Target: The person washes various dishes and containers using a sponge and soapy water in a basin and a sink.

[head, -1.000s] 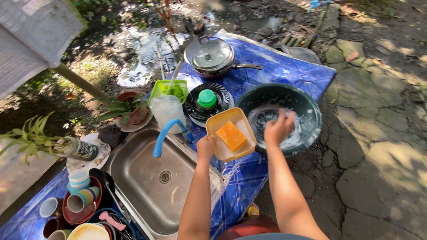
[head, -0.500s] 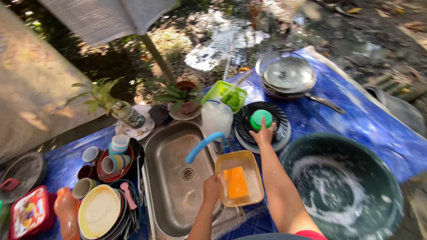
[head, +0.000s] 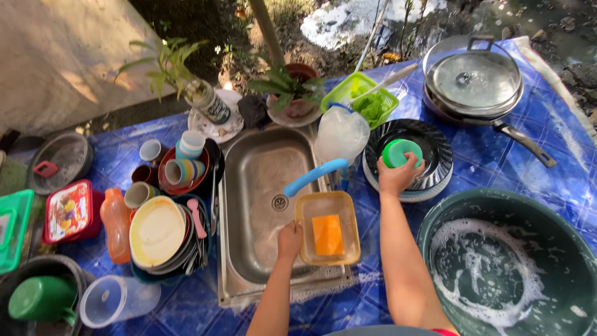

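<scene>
Right hand (head: 395, 176), arm stretched up-frame, has its fingers wrapped around a green cup (head: 401, 152) on black plates (head: 435, 149), right of centre. Left hand (head: 289, 239) grips a yellow tub (head: 328, 200) holding an orange sponge (head: 328, 235), on the sink (head: 261, 180) edge at centre.

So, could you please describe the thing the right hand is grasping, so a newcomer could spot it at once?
Start at the steel sink; just right of its blue spout sits a stack of black plates. The right hand grips a small green cup upside down on that stack, the only bright green round thing there.
</scene>
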